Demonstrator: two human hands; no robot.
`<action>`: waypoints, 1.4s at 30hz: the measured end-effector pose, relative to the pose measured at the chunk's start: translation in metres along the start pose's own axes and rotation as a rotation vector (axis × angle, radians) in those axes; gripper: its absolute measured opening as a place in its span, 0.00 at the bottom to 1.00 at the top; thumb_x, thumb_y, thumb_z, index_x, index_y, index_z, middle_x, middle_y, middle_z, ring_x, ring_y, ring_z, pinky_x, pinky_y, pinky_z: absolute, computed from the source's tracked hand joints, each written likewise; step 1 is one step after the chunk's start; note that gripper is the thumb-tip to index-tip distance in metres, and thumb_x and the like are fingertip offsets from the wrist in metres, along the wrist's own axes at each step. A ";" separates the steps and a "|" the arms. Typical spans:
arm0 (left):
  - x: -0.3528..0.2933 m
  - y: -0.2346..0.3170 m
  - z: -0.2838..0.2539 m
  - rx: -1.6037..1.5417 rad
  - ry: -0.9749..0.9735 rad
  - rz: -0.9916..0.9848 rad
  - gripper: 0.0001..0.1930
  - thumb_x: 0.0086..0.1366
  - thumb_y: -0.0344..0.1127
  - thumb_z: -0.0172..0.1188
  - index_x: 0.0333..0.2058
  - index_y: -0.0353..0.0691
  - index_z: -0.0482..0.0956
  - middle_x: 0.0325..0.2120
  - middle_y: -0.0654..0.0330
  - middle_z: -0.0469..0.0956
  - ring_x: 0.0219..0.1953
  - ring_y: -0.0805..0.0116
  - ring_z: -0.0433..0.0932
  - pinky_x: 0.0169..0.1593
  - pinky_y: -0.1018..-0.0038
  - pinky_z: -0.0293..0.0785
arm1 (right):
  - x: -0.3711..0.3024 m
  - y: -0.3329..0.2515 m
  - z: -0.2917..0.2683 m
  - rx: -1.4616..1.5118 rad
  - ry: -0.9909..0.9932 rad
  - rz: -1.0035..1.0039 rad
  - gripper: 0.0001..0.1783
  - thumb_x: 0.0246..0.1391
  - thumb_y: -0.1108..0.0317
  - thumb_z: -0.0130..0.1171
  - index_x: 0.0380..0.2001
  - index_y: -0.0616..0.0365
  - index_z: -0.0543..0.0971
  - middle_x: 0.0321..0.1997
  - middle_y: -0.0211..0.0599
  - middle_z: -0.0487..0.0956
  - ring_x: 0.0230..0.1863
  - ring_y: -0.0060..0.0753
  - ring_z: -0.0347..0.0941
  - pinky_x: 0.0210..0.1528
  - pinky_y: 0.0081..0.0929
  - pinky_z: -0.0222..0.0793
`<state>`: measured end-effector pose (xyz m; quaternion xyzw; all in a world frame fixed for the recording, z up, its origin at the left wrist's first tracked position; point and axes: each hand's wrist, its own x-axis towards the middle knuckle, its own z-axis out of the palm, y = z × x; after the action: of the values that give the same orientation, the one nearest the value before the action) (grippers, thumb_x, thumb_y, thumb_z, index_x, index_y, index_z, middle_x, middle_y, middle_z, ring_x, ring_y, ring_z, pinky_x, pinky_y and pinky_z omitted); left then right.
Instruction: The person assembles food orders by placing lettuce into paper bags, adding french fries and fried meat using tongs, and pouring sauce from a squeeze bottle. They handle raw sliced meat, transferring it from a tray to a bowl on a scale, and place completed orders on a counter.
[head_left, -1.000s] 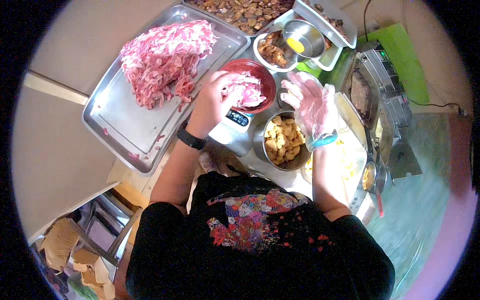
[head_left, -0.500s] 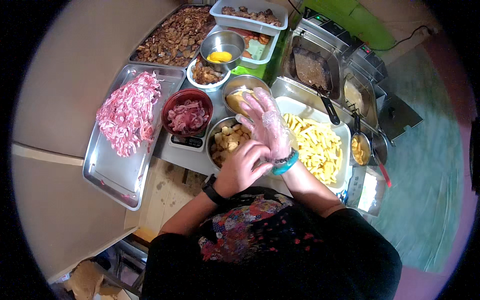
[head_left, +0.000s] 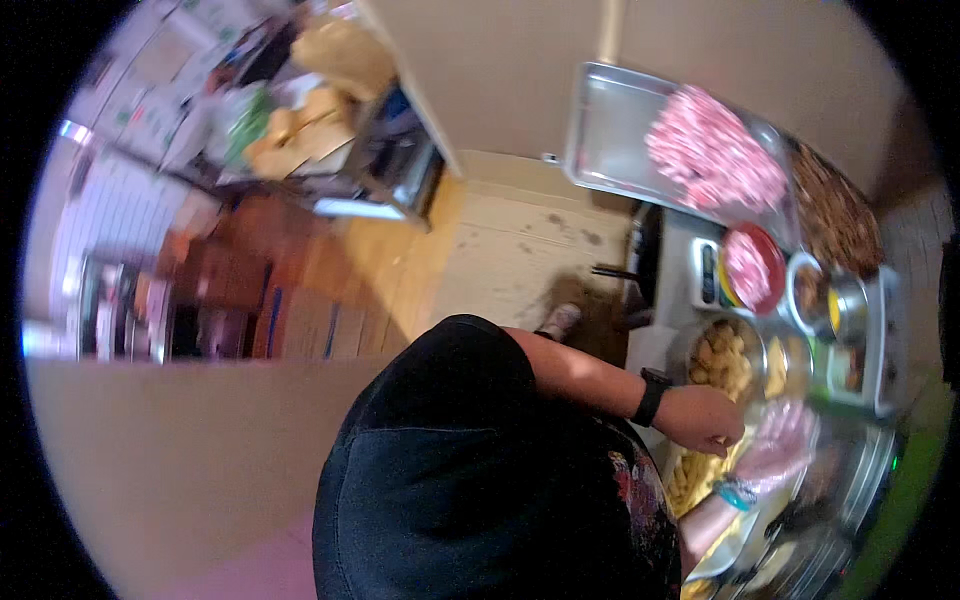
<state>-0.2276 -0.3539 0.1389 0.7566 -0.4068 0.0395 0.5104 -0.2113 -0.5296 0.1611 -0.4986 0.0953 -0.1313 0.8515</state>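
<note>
My left hand (head_left: 700,418), bare with a black watch at the wrist, has its fingers curled beside the cuff of a clear plastic glove. Whether it pinches the cuff is too blurred to see. The glove covers my right hand (head_left: 778,448), whose fingers are stretched out; a teal bracelet (head_left: 737,494) circles that wrist. Close to both hands is a metal bowl of pale brown chunks (head_left: 725,355). Partly under my wrists lie yellow potato strips (head_left: 695,485) in a white tub.
A metal tray (head_left: 615,130) carries a heap of pink sliced meat (head_left: 715,160). Near it a red bowl (head_left: 774,265) of meat sits by a scale (head_left: 705,272). Fryers (head_left: 850,470) stand at the right. Bags and boxes (head_left: 300,130) fill the far left beyond a floor (head_left: 510,240).
My view has swung to the left, so the worktop now lies at the right and the floor shows. The left fingers stay by the gloved right hand's cuff.
</note>
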 end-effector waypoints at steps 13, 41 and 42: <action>-0.232 -0.034 -0.257 0.649 0.882 -0.849 0.09 0.54 0.38 0.54 0.28 0.37 0.73 0.22 0.54 0.72 0.25 0.61 0.72 0.30 0.70 0.68 | 0.024 0.039 0.073 0.056 -0.106 -0.012 0.28 0.52 0.51 0.43 0.47 0.66 0.64 0.49 0.47 0.65 0.52 0.40 0.60 0.56 0.38 0.56; -0.403 -0.129 -0.686 1.468 1.348 -1.112 0.12 0.48 0.25 0.49 0.34 0.35 0.66 0.34 0.52 0.64 0.37 0.59 0.68 0.34 0.70 0.72 | 0.003 0.306 0.428 -0.735 -0.938 0.143 0.20 0.52 0.56 0.44 0.36 0.64 0.70 0.38 0.39 0.69 0.39 0.29 0.64 0.44 0.25 0.61; -0.406 -0.129 -0.686 1.499 1.364 -1.092 0.12 0.48 0.25 0.49 0.34 0.35 0.66 0.35 0.52 0.63 0.37 0.59 0.68 0.34 0.69 0.72 | 0.003 0.306 0.428 -0.748 -0.950 0.142 0.20 0.52 0.56 0.44 0.35 0.64 0.70 0.38 0.38 0.69 0.39 0.29 0.64 0.43 0.25 0.61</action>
<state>-0.1698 0.4508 0.1772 0.7668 0.4614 0.4462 -0.0046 -0.0432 -0.0348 0.1010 -0.7605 -0.2224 0.2049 0.5747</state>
